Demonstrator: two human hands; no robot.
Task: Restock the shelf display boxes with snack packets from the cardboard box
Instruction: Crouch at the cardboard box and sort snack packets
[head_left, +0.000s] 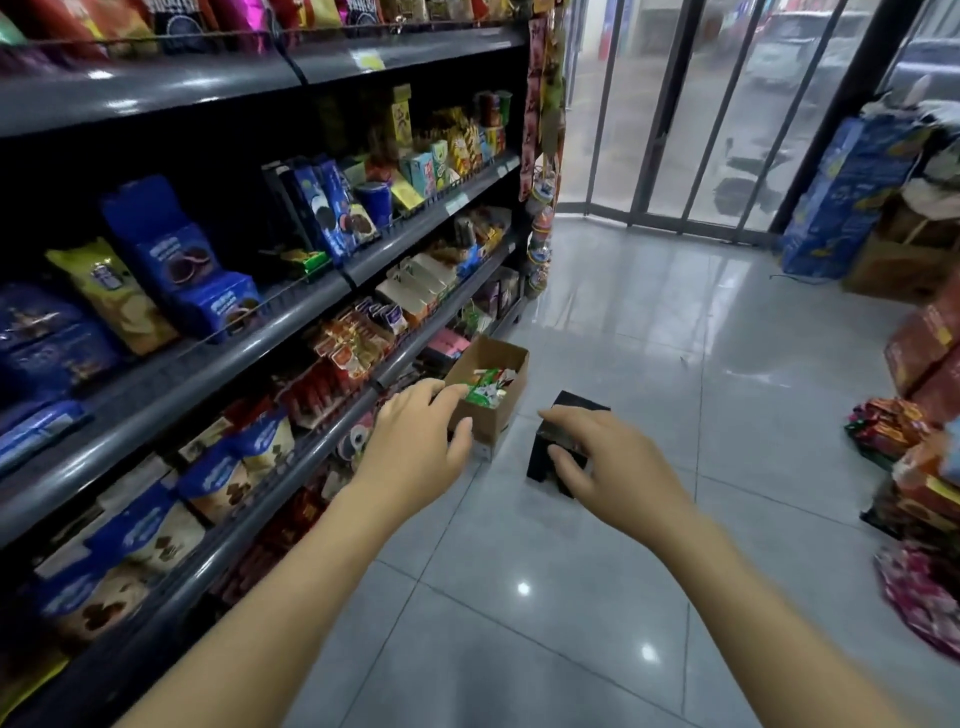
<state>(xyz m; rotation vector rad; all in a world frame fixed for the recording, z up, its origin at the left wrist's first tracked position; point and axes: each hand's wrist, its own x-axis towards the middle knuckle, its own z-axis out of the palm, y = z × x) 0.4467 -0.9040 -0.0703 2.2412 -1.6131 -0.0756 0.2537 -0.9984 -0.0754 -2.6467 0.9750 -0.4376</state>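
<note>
Hands are reaching down: left hand, fingers loose and holding nothing, over the cardboard box of green packets; right hand is gripping a black display box. Grabbing packets looks next.

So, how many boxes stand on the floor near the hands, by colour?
Brown cardboard box: 1
Black box: 1
Total: 2
The left hand is at the brown one, the right hand at the black one.
</note>
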